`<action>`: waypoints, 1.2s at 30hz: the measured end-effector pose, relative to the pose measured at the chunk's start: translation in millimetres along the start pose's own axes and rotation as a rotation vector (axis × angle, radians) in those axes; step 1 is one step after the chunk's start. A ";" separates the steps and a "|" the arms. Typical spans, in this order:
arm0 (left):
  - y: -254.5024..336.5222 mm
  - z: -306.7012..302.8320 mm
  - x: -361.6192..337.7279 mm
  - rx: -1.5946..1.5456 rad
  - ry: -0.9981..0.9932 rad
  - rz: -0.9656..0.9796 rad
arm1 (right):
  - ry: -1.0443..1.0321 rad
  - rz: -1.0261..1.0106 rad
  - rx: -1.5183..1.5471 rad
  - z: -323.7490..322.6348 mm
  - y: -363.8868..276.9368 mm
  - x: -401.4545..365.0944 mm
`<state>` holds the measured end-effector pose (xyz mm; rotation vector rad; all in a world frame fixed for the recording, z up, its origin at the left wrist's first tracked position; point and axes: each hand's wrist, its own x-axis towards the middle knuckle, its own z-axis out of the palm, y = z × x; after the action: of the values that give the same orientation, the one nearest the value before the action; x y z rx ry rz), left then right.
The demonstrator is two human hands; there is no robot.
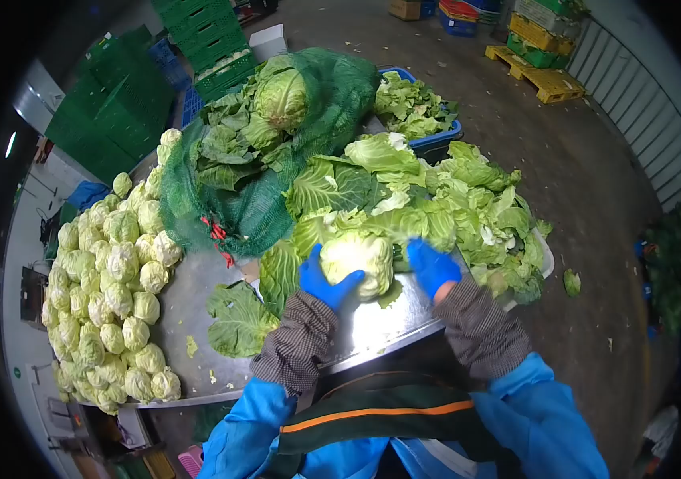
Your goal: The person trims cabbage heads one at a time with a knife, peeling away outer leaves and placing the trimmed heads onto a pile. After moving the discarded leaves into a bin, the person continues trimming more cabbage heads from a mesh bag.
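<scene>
A pale, trimmed cabbage (356,262) rests near the front edge of the metal table (189,311). My left hand (328,279), in a blue glove, is cupped around its left side, thumb across the front. On the other side, my right hand (433,267), also gloved in blue, is a little apart from the head, its fingers stretched toward the loose leaves. Those fingers are slightly blurred, and nothing shows clearly in them. Loose green outer leaves (332,188) lie behind the cabbage, and one large leaf (238,321) is flat to its left.
Many trimmed cabbages (121,263) are piled at the left. A green net sack (265,219) holds untrimmed cabbage (281,97) at the back. Leaves are heaped (492,215) at the right, and a blue crate (436,137) holds more. Stacked green crates (197,36) stand behind.
</scene>
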<state>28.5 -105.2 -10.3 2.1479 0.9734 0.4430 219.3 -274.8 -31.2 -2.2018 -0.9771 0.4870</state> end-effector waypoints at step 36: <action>42.2 23.8 43.4 0.255 -0.091 0.300 | 0.054 -0.032 -0.390 -37.5 -49.6 34.2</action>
<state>91.7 -102.7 5.1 2.5363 0.6881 0.3744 237.6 -240.4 28.1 -2.5219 -1.1537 0.2335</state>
